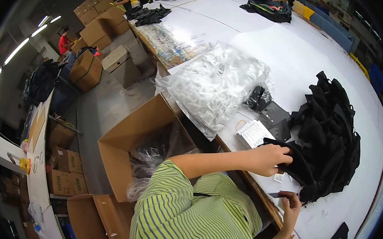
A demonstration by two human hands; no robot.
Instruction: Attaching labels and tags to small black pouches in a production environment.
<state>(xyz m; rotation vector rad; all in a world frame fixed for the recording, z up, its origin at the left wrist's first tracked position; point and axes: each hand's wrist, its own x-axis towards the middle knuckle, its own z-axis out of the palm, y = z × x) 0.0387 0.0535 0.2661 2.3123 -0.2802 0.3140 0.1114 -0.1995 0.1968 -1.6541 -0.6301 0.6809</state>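
Left hand [269, 158] clamped on soft black garment [293, 158] at white table [285, 49] edge, beside heaped black pile [332, 131]. Right hand [290, 204] pinching small dark flat tag [280, 194]. Crinkly clear bags [215, 84] nearby.

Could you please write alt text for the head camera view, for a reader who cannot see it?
A person in a green striped shirt works at a white table: the left hand grips a black garment at the edge of a black garment pile, while the right hand pinches a small dark tag. Clear plastic bags lie on the table, and an open cardboard box stands beside it.
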